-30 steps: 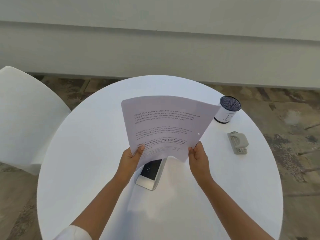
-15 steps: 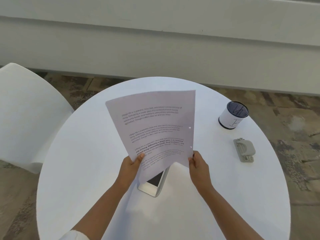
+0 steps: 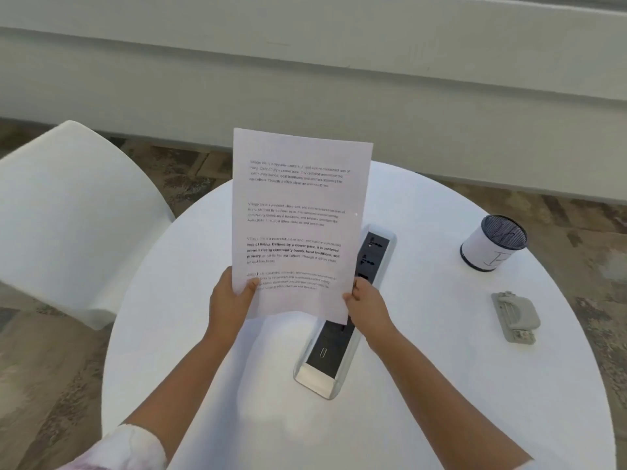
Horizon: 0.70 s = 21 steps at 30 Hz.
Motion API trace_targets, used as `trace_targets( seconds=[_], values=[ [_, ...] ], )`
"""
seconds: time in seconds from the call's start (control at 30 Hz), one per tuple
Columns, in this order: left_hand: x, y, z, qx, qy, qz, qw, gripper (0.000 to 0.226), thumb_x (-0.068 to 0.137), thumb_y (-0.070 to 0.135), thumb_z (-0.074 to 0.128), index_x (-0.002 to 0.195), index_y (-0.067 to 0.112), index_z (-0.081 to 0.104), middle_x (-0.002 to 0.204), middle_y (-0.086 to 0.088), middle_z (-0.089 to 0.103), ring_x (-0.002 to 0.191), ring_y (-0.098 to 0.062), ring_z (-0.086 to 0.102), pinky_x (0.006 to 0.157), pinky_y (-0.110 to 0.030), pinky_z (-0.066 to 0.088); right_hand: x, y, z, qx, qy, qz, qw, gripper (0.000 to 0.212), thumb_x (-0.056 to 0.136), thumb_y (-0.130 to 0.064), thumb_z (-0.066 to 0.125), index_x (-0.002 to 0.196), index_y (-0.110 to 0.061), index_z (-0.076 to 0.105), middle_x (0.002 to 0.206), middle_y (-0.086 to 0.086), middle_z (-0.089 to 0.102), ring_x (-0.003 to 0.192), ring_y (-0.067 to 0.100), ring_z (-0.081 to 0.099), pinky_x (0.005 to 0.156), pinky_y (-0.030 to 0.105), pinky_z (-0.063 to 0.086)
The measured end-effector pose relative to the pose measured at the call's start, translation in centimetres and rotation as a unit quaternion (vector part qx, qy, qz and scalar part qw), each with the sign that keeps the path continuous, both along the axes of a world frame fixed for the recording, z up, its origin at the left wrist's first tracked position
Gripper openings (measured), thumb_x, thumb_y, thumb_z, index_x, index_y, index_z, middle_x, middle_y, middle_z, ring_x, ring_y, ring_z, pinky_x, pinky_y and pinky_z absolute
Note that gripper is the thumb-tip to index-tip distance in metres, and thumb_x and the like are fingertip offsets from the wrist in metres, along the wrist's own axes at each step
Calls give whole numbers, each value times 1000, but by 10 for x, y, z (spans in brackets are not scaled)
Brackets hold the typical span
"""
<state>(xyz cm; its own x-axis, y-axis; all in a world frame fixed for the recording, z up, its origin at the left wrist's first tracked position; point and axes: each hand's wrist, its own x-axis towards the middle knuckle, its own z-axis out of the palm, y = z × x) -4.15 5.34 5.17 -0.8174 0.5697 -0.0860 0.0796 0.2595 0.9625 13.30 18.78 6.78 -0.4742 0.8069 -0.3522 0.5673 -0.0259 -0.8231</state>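
Observation:
A printed sheet of paper (image 3: 298,218) with several paragraphs of text stands upright above the round white table (image 3: 441,385). My left hand (image 3: 230,300) pinches its lower left corner, thumb on the front. My right hand (image 3: 368,308) pinches the lower right edge. A small punched hole shows near the sheet's right edge. Behind and below the paper lies a long grey power strip (image 3: 334,351) with a black face, partly hidden by the sheet.
A grey hole punch (image 3: 515,317) lies at the table's right side. Behind it stands a white cup with a dark mesh rim (image 3: 493,245). A white chair (image 3: 68,215) sits left of the table. A pale wall runs across the back.
The sheet has turned from a rightward tilt to upright and risen. The view has shifted, so the table and power strip now sit further right.

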Motion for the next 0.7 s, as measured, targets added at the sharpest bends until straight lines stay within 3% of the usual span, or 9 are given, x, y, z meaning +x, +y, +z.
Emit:
trace_targets(
  seconds=[0.2,0.33,0.4,0.47,0.57,0.63,0.7],
  values=[
    [-33,-2,-19,-16,-26,86,996,18,96,6,43,110,7,54,102,-9,58,77,-21,58,51,-16,54,-44,8,-5,-23,-12,8,1000,17,94,-3,39,102,-8,54,100,9,59,86,22,53,75,32,44],
    [-56,2,-31,-24,-50,99,994,25,97,6,37,116,4,53,107,-9,57,88,-28,57,60,-27,53,-68,13,-15,-15,-35,18,999,24,93,-5,42,113,-3,56,110,15,62,91,25,56,77,32,44],
    [-66,5,-36,-34,-62,103,992,26,97,6,37,117,5,54,107,-10,57,89,-30,58,66,-31,52,-79,16,-22,-9,-48,16,999,25,93,-6,46,113,2,56,104,17,62,88,28,57,79,34,47],
    [-75,7,-43,-47,-72,104,991,25,96,6,38,115,4,55,107,-12,58,88,-32,58,70,-36,53,-87,19,-28,-8,-56,13,998,21,91,-5,48,101,11,57,83,18,54,75,24,49,70,31,42],
    [-85,9,-52,-70,-83,101,989,24,95,6,40,113,2,56,105,-14,60,82,-30,60,72,-38,54,-96,24,-37,2,-75,13,997,15,89,-5,49,74,-3,49,70,7,42,69,19,40,63,25,30],
    [-90,12,-56,-86,-86,103,987,24,95,7,41,111,2,58,98,-13,62,66,-27,61,76,-43,56,-101,27,-42,0,-72,19,997,14,91,-6,48,95,-1,61,79,5,46,74,17,43,67,23,33],
    [-95,16,-58,-100,-73,107,986,26,94,8,42,112,3,60,94,-10,64,55,-25,60,78,-43,56,-106,29,-45,9,-65,24,998,34,93,-8,47,126,-4,53,94,6,50,87,16,45,76,22,36]
  ],
)
